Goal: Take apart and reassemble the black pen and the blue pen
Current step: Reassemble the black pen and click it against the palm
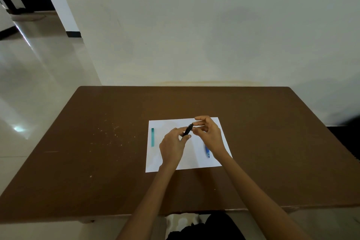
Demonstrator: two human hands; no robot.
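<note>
From the head camera, a brown table (109, 161) stood against a pale wall, with a white sheet of paper (194, 160) lying near its middle. Above the paper, the left hand (172, 147) pinched the lower part of the black pen (188, 130), which slanted up and to the right. The right hand (209, 134) sat at the pen's upper end with its fingers curled toward the tip; whether they actually gripped it could not be told. The blue pen (207, 151) lay on the paper, partly hidden under the right wrist. A teal pen part (152, 137) lay on the paper's left edge, well apart from the hands.
</note>
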